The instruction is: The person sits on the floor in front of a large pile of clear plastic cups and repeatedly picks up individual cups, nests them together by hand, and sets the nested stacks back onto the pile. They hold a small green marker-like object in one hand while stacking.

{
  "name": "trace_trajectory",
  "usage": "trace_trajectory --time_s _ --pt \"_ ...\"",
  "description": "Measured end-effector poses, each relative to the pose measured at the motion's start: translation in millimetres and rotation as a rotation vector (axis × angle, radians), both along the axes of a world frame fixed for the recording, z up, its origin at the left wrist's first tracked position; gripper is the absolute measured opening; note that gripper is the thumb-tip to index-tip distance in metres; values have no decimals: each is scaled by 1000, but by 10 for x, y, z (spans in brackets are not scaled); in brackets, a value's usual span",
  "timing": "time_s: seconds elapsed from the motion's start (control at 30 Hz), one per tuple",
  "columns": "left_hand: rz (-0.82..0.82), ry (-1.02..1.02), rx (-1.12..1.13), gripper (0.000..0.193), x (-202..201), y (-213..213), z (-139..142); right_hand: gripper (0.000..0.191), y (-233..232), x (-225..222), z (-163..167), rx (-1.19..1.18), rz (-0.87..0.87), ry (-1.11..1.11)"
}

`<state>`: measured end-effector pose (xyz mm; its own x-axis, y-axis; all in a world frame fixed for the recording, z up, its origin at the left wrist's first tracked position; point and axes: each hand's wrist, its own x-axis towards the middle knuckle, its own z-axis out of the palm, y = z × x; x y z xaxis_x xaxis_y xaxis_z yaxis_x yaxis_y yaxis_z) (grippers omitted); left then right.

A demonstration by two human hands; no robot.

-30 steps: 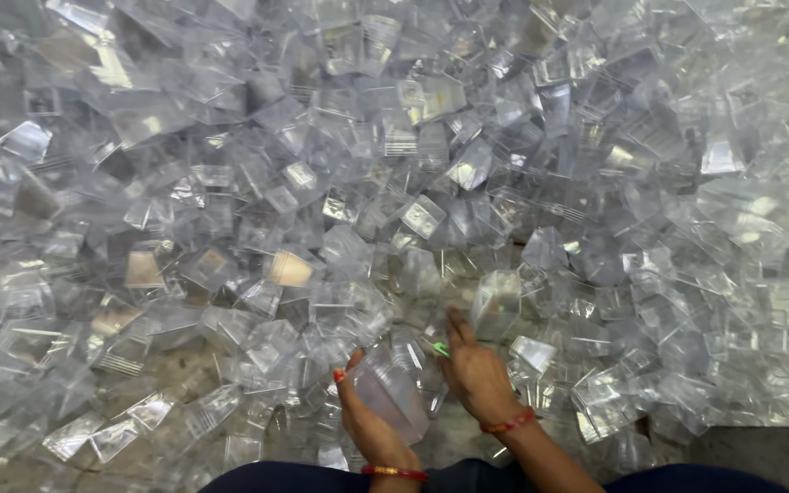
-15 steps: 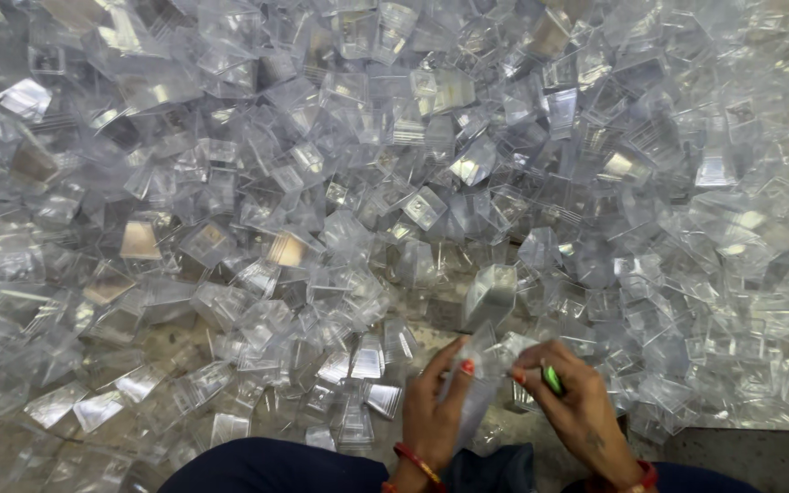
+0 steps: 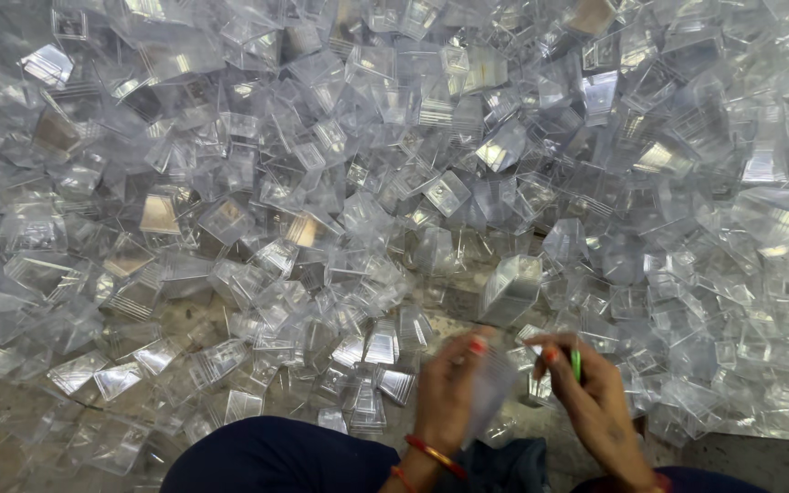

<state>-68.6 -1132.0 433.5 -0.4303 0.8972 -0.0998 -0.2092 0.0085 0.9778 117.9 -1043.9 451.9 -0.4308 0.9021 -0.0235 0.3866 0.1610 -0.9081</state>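
Near edge of the scene, centre-right: left hand (image 3: 449, 394) closed around a clear plastic piece (image 3: 497, 383), thumb and red-nailed fingers wrapped on it, the piece itself blurred and hard to tell in shape. Just right of it, right hand (image 3: 597, 403) pinching a small green tool (image 3: 576, 363) between thumb and forefinger, tip pointed up and sitting close beside the held piece; touching it or not, cannot tell. Red bangles (image 3: 436, 454) on the left wrist.

Changed from a second ago: then both hands cupped together on one larger clear container, held close to the body. Half a second ago, hands drawn apart, left fingers raised and loose, green tool already in the right. Now brought close again, with a fresh clear piece taken up in the left and held beside the tool. Judged from that: one piece finished with and let go, another now in hand.

All around and far beyond: a heap of clear plastic boxes (image 3: 340, 183), tumbled every way, filling the view left, right and far. One upright clear box (image 3: 510, 290) just beyond the hands. Bare patch of floor (image 3: 175, 321) showing at near left. Dark blue clothing (image 3: 276, 456) along the near edge.
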Motion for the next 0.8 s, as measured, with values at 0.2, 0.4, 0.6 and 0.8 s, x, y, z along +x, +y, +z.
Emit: trace_trajectory --time_s 0.2,0.4,0.6,0.8 --pt "514 -719 -22 52 -548 75 -215 35 72 -1118 -433 436 113 -343" --pt "554 -905 23 57 -595 88 -192 37 349 -1717 -586 448 29 -559" --pt "441 -941 -30 62 -492 77 -150 35 475 -1415 -735 587 168 -521" --pt "436 -890 -92 65 -490 36 7 33 233 -1218 -576 115 192 -546"
